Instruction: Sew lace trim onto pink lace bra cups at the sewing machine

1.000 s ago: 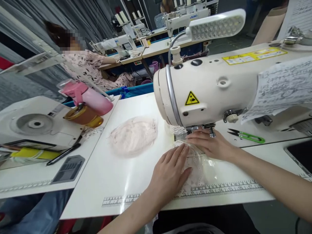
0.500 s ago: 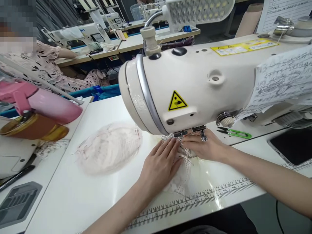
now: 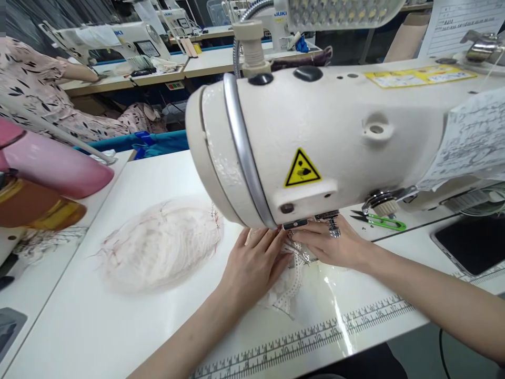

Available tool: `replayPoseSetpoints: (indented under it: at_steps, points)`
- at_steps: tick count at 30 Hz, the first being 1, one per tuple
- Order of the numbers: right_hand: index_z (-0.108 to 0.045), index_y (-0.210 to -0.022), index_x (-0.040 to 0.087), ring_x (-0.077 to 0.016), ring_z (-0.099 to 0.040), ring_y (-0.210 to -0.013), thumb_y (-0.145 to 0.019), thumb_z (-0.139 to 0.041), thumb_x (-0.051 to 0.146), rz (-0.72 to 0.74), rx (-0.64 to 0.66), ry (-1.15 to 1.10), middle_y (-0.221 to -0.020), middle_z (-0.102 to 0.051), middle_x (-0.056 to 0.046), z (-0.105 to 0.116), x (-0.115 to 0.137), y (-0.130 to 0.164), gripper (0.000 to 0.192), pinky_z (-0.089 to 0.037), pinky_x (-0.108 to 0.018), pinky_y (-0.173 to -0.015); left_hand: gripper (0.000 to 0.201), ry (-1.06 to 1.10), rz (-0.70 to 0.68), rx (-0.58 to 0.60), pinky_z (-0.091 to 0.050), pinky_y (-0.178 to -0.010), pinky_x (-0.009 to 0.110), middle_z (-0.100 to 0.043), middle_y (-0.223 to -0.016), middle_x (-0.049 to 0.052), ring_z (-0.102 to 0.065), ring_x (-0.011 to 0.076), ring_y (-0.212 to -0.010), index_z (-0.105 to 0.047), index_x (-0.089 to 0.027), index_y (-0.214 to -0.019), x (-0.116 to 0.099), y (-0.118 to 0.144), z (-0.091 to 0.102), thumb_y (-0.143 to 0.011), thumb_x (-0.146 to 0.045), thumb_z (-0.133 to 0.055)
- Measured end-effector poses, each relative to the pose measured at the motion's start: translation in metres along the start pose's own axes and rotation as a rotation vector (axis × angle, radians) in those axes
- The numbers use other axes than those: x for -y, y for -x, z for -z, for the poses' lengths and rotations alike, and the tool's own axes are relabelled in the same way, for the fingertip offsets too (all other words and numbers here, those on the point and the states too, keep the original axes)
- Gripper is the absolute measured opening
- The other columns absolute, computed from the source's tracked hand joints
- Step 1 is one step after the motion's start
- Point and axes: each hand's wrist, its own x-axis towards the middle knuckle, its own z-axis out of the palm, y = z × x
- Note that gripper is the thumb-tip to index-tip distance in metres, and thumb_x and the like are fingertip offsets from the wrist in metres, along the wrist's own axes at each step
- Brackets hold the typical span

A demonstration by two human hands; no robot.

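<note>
The sewing machine (image 3: 315,137) head hides the needle and both hands' fingertips; left hand (image 3: 252,263) and right hand (image 3: 335,245) lie spread flat on the lace piece (image 3: 286,289), pinching nothing.

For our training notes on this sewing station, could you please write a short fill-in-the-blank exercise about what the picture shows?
1. Both hands, the left hand and the right hand, press a piece of white ____ under the head of the sewing machine.
2. The thread snips right of the machine head have ____ handles.
3. The warning sticker on the machine head is a yellow ____.
4. The pile of pale pink lace pieces lies to the ____ of the left hand.

Missing words: lace; green; triangle; left
</note>
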Motion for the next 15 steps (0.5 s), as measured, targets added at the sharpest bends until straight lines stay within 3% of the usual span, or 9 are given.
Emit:
replayPoseSetpoints:
  at_steps: [15]
  points:
    - [-0.065, -0.092, 0.023, -0.0159, -0.065, -0.085, -0.081, -0.050, 0.009, 0.057, -0.134, -0.014, -0.098, -0.072, 0.001, -0.0006, -0.0026, -0.0046, 0.023, -0.046, -0.032, -0.077, 0.044, -0.033, -0.009, 0.011, -0.038, -0.099, 0.049, -0.060, -0.126, 0.009, -0.059, 0.0256, -0.107, -0.049, -0.017, -0.131, 0.0021, 0.0006, -0.0006, -0.095, -0.041, -0.040]
